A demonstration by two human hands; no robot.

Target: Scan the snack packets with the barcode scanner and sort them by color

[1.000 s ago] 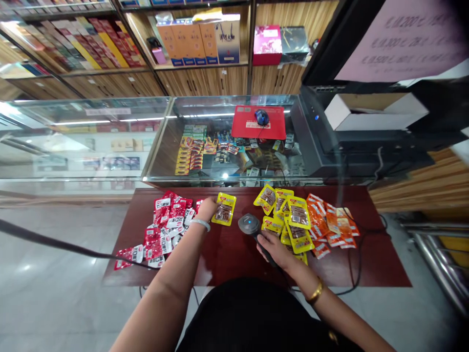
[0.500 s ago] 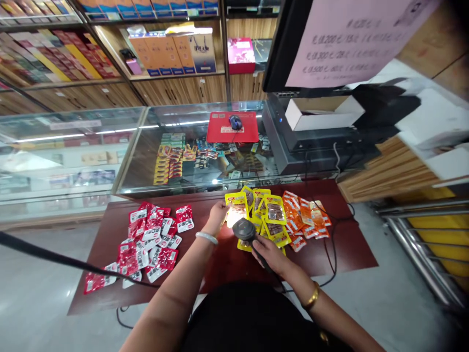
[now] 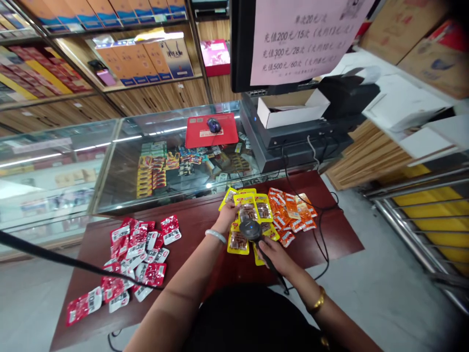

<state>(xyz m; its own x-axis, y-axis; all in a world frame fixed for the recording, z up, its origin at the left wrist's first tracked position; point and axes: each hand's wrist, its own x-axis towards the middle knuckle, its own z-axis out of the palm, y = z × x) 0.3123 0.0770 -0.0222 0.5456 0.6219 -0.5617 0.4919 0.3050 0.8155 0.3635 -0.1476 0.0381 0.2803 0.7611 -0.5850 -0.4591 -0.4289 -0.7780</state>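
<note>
My right hand (image 3: 275, 255) grips a black handheld barcode scanner (image 3: 251, 230), its head held over a pile of yellow snack packets (image 3: 238, 240). My left hand (image 3: 227, 217), with a pale bangle on the wrist, holds one yellow packet (image 3: 247, 208) at its left edge, just above the scanner head. Orange snack packets (image 3: 293, 211) lie right of the yellow ones. A heap of red and white packets (image 3: 135, 249) covers the left part of the dark red table (image 3: 205, 230).
Behind the table stands a glass display counter (image 3: 110, 161) with a red mouse pad and a mouse (image 3: 213, 125) on top. A monitor with a pink paper notice (image 3: 300, 39) and a black terminal stand at right. Scanner cable (image 3: 322, 234) loops over the table's right side.
My left hand carried a yellow packet from the table's middle to the yellow pile on the right. The scanner followed it over the pile. The view swung right.
</note>
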